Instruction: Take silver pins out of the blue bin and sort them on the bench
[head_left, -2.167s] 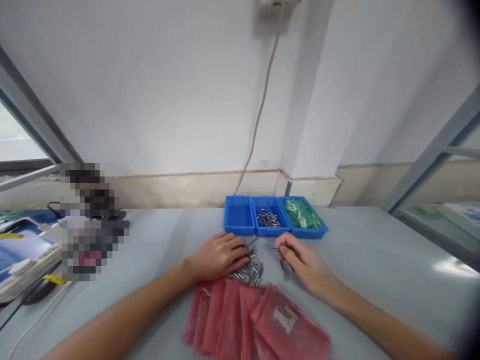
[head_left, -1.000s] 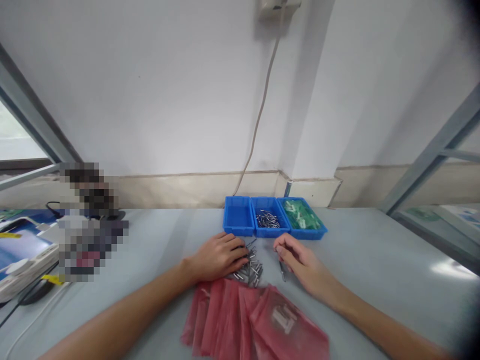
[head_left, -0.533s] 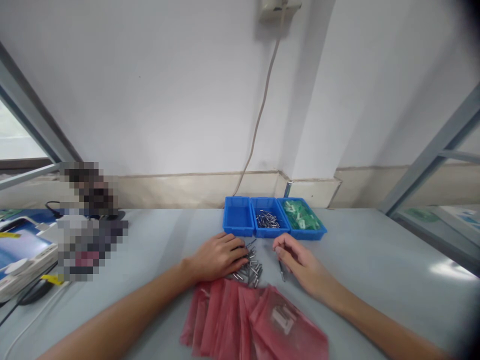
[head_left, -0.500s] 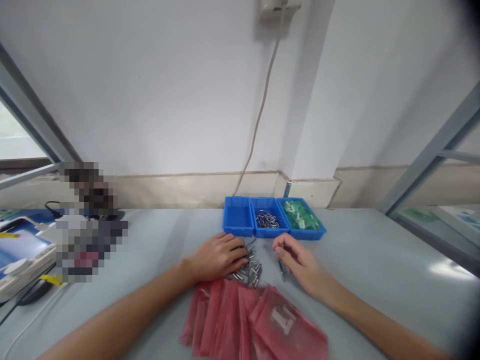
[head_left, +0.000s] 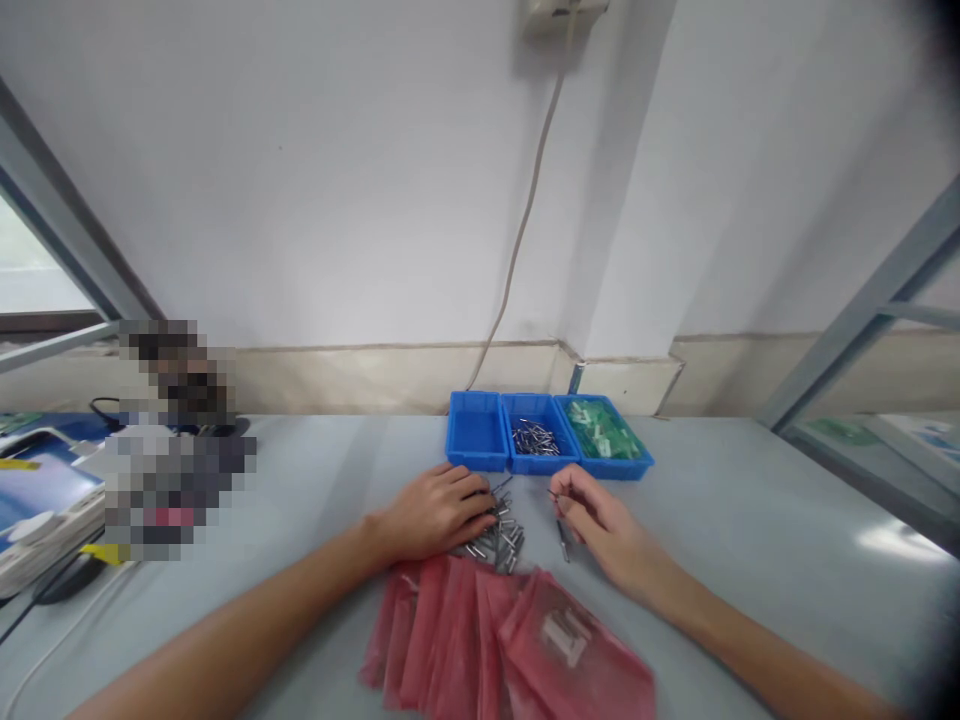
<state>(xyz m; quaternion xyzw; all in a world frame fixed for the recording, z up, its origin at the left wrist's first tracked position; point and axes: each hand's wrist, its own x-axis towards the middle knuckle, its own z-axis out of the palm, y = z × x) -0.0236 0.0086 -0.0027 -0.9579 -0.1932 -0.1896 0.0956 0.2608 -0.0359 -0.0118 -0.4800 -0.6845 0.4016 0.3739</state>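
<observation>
My left hand (head_left: 442,512) lies palm down at the left of a pile of small metal pins (head_left: 508,535), its fingers stretched out over part of them. Under that palm the pins are hidden. To the right of the pile, my right hand (head_left: 596,515) is closed in a pinch, with a thin dark metal pin (head_left: 553,494) at its fingertips. Another slim pin (head_left: 563,543) shows just below the thumb; whether it is held or lies on the table I cannot tell. Red translucent bags (head_left: 465,640) lie fanned out in front of both hands.
Behind the hands stand three blue bins: a left bin (head_left: 478,465), a middle bin (head_left: 534,465) with metal pins, and a right bin (head_left: 619,468) with green bags. A power strip (head_left: 52,540) and cables are at the left. A wall (head_left: 337,200) rises behind the table.
The right fingertips have shifted slightly, and the thin pin now sticks out at their left side. The left hand stays in place on the pile.
</observation>
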